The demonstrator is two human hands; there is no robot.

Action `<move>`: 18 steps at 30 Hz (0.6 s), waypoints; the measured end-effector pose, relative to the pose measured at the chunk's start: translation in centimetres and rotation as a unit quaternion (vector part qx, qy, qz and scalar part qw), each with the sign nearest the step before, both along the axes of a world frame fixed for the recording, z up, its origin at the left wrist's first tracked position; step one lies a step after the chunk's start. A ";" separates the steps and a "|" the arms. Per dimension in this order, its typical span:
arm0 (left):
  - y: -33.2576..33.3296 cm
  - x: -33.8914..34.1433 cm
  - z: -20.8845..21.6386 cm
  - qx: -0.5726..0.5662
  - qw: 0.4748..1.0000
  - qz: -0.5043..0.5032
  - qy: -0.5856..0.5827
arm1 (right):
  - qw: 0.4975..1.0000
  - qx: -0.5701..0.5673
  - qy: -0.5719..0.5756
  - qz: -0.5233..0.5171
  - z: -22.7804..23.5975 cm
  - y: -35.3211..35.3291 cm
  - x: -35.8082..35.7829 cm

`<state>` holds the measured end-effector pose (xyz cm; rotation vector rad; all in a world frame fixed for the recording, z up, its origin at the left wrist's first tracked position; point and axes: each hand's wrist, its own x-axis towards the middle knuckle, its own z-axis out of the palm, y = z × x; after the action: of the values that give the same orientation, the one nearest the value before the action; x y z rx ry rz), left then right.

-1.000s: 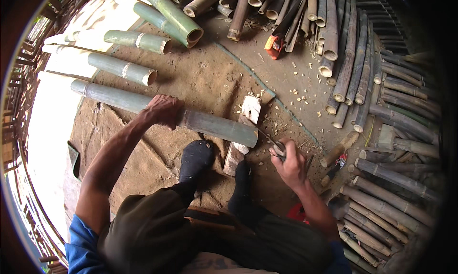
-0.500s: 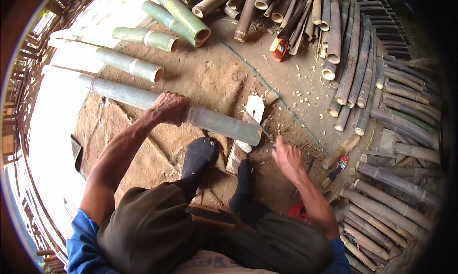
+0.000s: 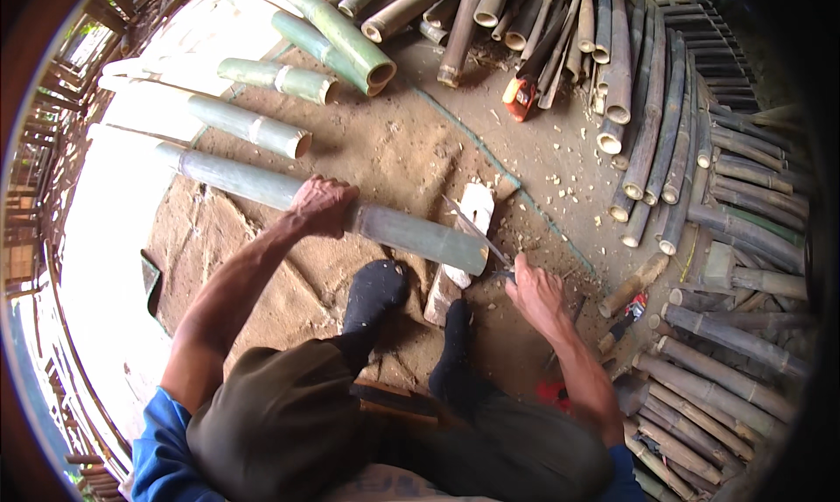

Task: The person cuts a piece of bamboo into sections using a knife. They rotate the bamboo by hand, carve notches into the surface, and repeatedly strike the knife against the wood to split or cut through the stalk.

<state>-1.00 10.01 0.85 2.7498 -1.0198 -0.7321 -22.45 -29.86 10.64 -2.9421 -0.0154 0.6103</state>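
My left hand is closed around a long green bamboo pole, which slants from the upper left down to the right. The pole's right end rests over a pale wooden block between my feet. In my right hand is a knife, its handle mostly hidden by my fingers. The narrow blade points up and left, lying beside or across the pole's right end; whether it touches the bamboo I cannot tell.
Several cut green bamboo lengths lie at the upper left. Dark bamboo poles are piled along the back and right. An orange-and-black tool lies near the back pile. Brown sacking covers the ground, with pale chips scattered to its right.
The whole view has shifted slightly, moving the scene right and down. Against the block, the knife blade reaches a little farther up and left. Both hands keep their grips.
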 end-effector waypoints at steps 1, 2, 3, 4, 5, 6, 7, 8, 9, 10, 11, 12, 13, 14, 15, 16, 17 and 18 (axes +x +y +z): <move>0.3 0.7 0.5 -0.019 1.000 -0.002 -0.025 | 0.999 0.041 -0.032 -0.012 1.2 0.7 0.7; 0.8 -0.1 0.3 -0.038 0.999 -0.001 -0.038 | 0.995 0.081 -0.051 -0.022 3.3 2.4 0.9; -0.1 0.7 0.7 -0.039 0.998 -0.001 -0.047 | 0.989 0.116 -0.089 -0.035 5.3 3.1 1.8; 0.3 0.3 0.7 -0.031 0.999 0.006 -0.045 | 0.979 0.159 -0.124 -0.023 6.5 3.9 2.3; 0.3 0.0 0.6 -0.028 0.999 0.009 -0.045 | 0.967 0.196 -0.162 -0.014 8.1 4.5 2.3; 0.4 -0.3 0.5 -0.032 0.998 0.005 -0.051 | 0.952 0.232 -0.198 -0.005 8.7 4.8 2.3; 0.6 -0.5 0.5 -0.036 0.998 0.002 -0.058 | 0.934 0.239 -0.264 0.011 7.8 4.7 2.0; 0.3 -0.4 0.6 -0.044 0.997 -0.004 -0.067 | 0.963 0.184 -0.196 -0.010 6.2 4.1 1.7; 0.1 -0.4 0.6 -0.045 0.997 -0.003 -0.065 | 0.983 0.128 -0.125 -0.030 3.5 2.8 1.1; -0.4 -0.2 0.7 -0.050 0.997 -0.003 -0.065 | 0.995 0.068 -0.054 -0.051 0.5 0.9 0.5; -1.3 -0.1 0.8 -0.057 0.996 -0.010 -0.064 | 0.993 -0.021 0.067 -0.099 -3.6 -2.5 -1.0; -0.6 -0.4 0.0 -0.070 0.994 -0.005 -0.083 | 1.000 -0.017 -0.009 0.000 -4.5 -4.2 -2.0; 0.6 0.1 -1.1 -0.076 0.990 0.008 -0.115 | 1.000 -0.011 0.009 -0.006 -3.7 -3.5 -0.1; 1.9 -0.7 -2.3 -0.083 0.988 0.015 -0.128 | 0.999 -0.006 0.045 -0.019 -1.6 -1.8 0.2; 1.2 -1.2 -1.1 -0.104 0.985 -0.007 -0.135 | 0.998 0.034 0.034 -0.043 0.9 -0.4 -1.3; 1.5 -1.3 -1.5 -0.116 0.985 0.006 -0.131 | 0.996 0.074 -0.010 -0.054 3.7 1.3 0.1; 0.9 -1.1 -1.2 -0.114 0.983 0.009 -0.143 | 0.989 0.117 -0.054 -0.073 5.3 2.4 1.0; 0.9 -1.6 -1.0 -0.110 0.982 0.013 -0.151 | 0.980 0.153 -0.113 -0.049 6.4 3.3 1.0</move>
<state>-2.57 10.96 -0.20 2.7211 -1.0429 -0.1847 -21.45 -26.57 17.01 -2.6750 0.0118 0.2319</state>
